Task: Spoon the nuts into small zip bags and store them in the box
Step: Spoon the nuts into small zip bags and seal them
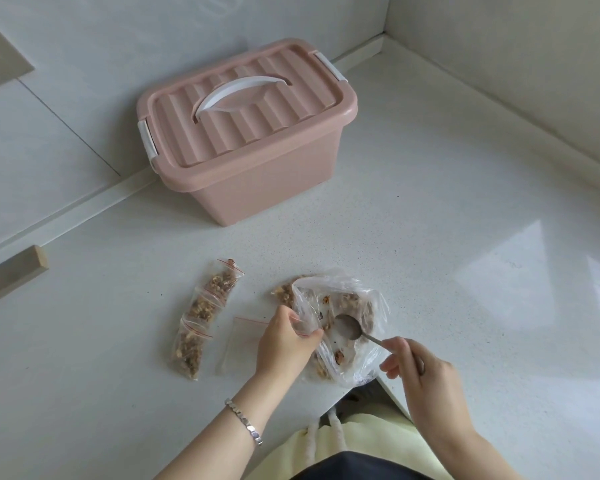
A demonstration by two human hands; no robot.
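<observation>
The nuts (pixel 355 304) are pale brown, broken, knobbly pieces, scattered inside a large crumpled clear plastic bag (pixel 343 296) that lies at the near edge of the white speckled tabletop (pixel 447 209). Most of them sit along the bag's far side, with a few darker bits nearer the person.

The left hand (pixel 284 344) pinches the large bag's rim together with what looks like a small zip bag's red-striped mouth, fingers closed on the plastic. The right hand (pixel 420 372) is closed on the handle of a metal spoon (pixel 349 326), whose bowl lies inside the large bag and looks empty.

Just beside the left hand an empty zip bag (pixel 238 344) lies flat. Further toward the left edge, three filled zip bags (pixel 205 317) lie overlapping in a row, each packed with nuts and closed by a red strip.

The pink box (pixel 253 147) stands well apart at the far edge against the wall, its ribbed lid on, with a white handle (pixel 243 93) and white side clips.
</observation>
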